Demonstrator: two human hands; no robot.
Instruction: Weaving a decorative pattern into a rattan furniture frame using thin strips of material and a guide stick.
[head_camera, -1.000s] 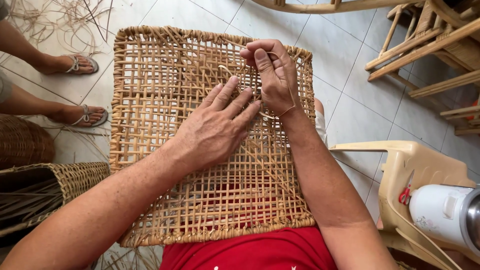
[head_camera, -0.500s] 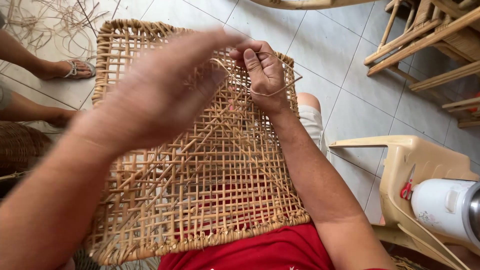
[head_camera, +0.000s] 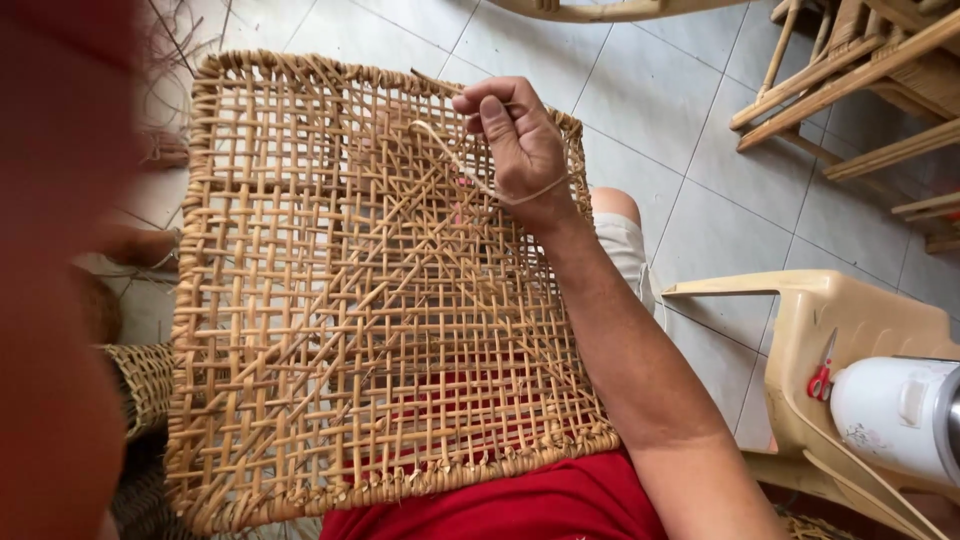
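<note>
A square woven rattan panel (head_camera: 330, 330) with an open lattice rests tilted on my lap, over my red shirt (head_camera: 500, 505). My right hand (head_camera: 520, 150) is at the panel's far edge. It pinches a thin loose rattan strand (head_camera: 447, 152) that loops down across the lattice and back around my wrist. My left arm (head_camera: 60, 300) is a large blur close to the camera along the left edge, and its hand does not show.
A beige plastic chair (head_camera: 840, 310) stands at the right, with red scissors (head_camera: 820, 380) and a white container (head_camera: 895, 415) on it. Wooden furniture frames (head_camera: 860, 80) lie at the top right. A woven basket (head_camera: 140, 385) and another person's foot (head_camera: 140, 245) are at the left.
My left hand has lifted off the panel and swung up toward the camera, now a blur at the left. The right hand stays at the far edge, holding the strand.
</note>
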